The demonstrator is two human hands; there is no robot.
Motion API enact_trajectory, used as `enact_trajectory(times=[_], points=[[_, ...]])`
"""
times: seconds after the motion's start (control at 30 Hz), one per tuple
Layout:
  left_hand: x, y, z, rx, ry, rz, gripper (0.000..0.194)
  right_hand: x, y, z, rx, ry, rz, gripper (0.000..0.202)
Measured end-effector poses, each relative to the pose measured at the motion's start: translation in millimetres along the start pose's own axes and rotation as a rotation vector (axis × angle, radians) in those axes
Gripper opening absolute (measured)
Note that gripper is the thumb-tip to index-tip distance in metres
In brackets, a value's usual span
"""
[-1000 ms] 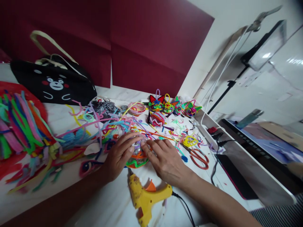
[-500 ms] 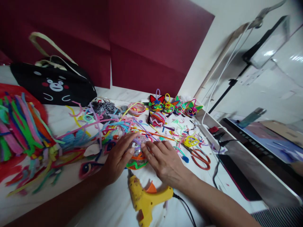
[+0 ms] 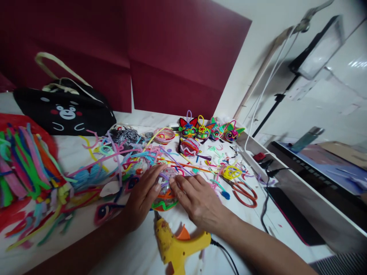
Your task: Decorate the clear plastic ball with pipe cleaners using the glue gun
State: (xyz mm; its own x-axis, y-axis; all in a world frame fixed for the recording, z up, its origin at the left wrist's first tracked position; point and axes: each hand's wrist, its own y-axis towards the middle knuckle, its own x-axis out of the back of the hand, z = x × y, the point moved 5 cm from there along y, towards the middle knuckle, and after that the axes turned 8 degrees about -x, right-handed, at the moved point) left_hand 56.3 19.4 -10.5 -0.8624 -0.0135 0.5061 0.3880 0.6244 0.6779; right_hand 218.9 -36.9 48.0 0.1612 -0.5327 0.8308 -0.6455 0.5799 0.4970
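Observation:
My left hand (image 3: pixel 145 197) curves around the left side of a clear plastic ball (image 3: pixel 168 191) trimmed with pipe cleaners. An orange and a green zigzag run along its near side, and a purple strip lies on its top. My right hand (image 3: pixel 199 198) presses on the ball from the right, its fingertips on the purple strip. Parts of the ball are hidden by my fingers. Just in front of it lies a yellow glue gun (image 3: pixel 177 246), its nozzle pointing at the ball and its orange trigger upward; neither hand touches it.
Loose pipe cleaners (image 3: pixel 94 162) spread across the table. Orange-handled scissors (image 3: pixel 245 194) lie to the right, near a black phone-like slab (image 3: pixel 296 215). Several finished cat-like ornaments (image 3: pixel 189 130) stand at the back. A black bag (image 3: pixel 65 112) sits back left.
Both hands stay on the ball, with little change in their grip. The whole view has shifted slightly, so the things on the table appear a little lower.

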Motion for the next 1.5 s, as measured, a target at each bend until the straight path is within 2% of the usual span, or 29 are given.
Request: enact_trajectory(times=[0.33,0.73,1.1,1.33,1.5], points=[[1.2,-0.5,3.5,0.024,-0.014,0.007,0.048,-2.2,-0.3,-0.8,-0.009,0.036,-0.047,0.038],[5.5,2.0,2.3,-0.053,0.089,-0.012,0.048,-4.4,-1.0,-1.9,-0.036,0.035,-0.084,0.037],[5.3,5.9,4.9,-0.014,0.118,0.018,0.045,-10.3,-4.0,-2.0,-0.047,0.052,-0.089,0.039],[4.8,7.9,-1.9,-0.022,0.09,0.025,0.047,-6.6,-4.7,-0.9,-0.032,0.066,-0.134,0.036],[3.8,5.7,2.1,0.0,0.057,0.031,0.049,-6.1,-4.6,-0.8,-0.031,0.08,-0.126,0.039]])
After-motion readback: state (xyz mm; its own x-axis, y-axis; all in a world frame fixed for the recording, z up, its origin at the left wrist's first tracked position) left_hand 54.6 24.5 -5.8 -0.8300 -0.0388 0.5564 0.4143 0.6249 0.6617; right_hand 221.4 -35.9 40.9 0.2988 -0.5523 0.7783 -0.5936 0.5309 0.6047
